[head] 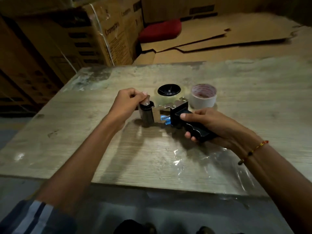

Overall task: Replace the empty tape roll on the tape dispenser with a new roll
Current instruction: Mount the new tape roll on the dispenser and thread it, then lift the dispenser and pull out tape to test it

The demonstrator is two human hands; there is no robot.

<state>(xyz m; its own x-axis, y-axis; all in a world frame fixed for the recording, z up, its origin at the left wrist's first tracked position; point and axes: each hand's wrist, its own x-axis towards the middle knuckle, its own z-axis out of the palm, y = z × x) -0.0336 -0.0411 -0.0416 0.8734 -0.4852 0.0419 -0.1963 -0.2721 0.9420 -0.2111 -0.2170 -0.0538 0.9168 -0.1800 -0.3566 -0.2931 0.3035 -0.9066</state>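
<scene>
I log the tape dispenser (170, 108) as black at the handle and hub, with bright metal plates and a small blue piece low in the middle. The roll mounted on it looks clear. The white roll (203, 96) beside it carries faint red print inside its core. The tabletop (152, 157) reads pale grey-tan with fine wood-grain streaks. I note a red, yellow and black thread bracelet (251, 152), a blue-striped sleeve (33, 215), brown cardboard boxes (87, 34) with dark print, and a red cushion (160, 30).
</scene>
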